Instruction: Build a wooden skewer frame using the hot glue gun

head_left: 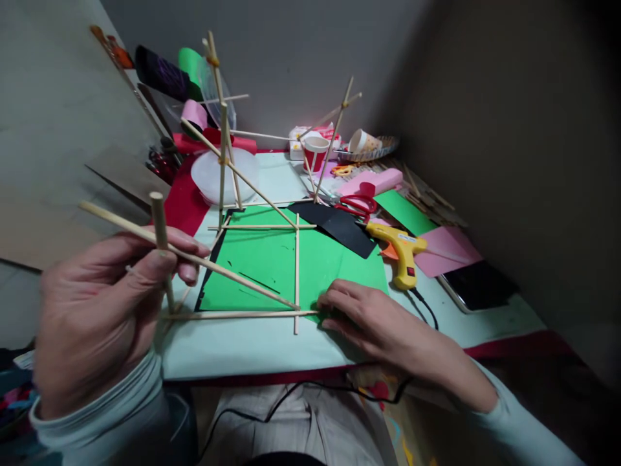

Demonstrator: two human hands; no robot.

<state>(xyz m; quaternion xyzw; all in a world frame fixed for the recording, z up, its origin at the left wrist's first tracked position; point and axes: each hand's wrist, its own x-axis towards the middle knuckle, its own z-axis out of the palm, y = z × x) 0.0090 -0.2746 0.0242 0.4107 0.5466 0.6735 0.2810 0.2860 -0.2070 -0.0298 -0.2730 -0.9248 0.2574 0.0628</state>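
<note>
Left hand (101,310): fingers pinched around two thin round wooden dowels of the stick frame (252,226), one upright, one slanting down to the far corner. Frame stands on matte green paper (272,259) on the pale surface (242,349). Right hand (369,317): fingers flat, pressed together, touching the base stick's end. Yellow glue gun (402,249) just beside it; red-handled scissors (356,205) behind.
</note>
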